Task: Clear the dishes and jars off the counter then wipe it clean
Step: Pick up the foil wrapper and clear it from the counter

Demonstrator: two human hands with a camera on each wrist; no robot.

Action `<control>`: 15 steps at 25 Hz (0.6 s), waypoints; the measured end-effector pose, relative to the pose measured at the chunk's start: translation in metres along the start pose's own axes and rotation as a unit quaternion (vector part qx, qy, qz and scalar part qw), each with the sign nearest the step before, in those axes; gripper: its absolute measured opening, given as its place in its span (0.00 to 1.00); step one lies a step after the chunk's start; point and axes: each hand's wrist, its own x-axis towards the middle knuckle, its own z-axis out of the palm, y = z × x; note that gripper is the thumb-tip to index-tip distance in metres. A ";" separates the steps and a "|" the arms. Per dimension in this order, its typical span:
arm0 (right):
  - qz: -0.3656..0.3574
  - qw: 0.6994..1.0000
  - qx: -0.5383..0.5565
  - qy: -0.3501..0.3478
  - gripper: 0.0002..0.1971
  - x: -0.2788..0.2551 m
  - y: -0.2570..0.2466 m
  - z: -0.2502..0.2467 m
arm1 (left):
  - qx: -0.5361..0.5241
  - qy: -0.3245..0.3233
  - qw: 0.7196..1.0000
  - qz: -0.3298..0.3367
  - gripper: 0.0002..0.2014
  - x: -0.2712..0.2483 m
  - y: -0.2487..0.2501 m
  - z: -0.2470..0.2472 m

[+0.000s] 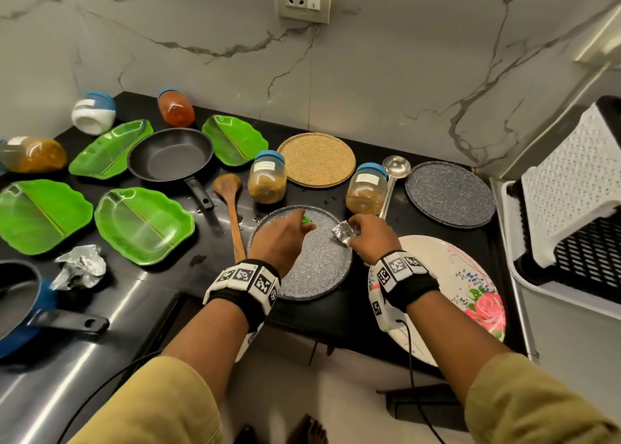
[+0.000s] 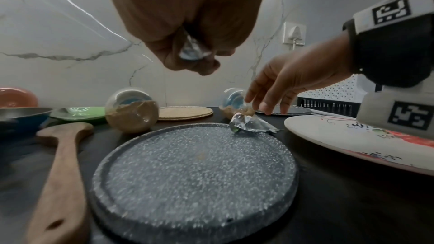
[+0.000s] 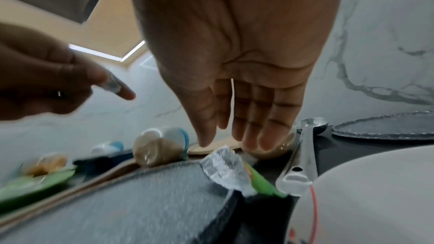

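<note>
A grey speckled plate lies at the counter's front edge. Above its far side, my left hand pinches a small silver and green wrapper scrap. A crumpled foil wrapper rests on the plate's right rim. My right hand hovers just over it with straight fingers, holding nothing. Two blue-lidded spice jars lie behind the plate. A floral plate sits under my right wrist.
A steel ladle, a second grey plate and a cork mat lie behind. A wooden spoon, black pan, green leaf plates and more jars fill the left. A dish rack stands right.
</note>
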 end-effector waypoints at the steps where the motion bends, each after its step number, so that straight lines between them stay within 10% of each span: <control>1: -0.002 0.999 -0.039 -0.009 0.13 0.002 -0.003 0.006 | 0.020 0.025 0.999 -0.006 0.19 -0.005 -0.002 -0.003; 9: 0.069 0.994 -0.087 0.004 0.10 0.009 -0.007 0.018 | 0.006 0.121 0.985 -0.126 0.26 -0.021 -0.008 -0.015; 15: 0.017 0.980 0.188 0.059 0.12 -0.013 -0.035 0.007 | -0.224 0.183 0.927 -0.239 0.24 -0.015 -0.015 0.000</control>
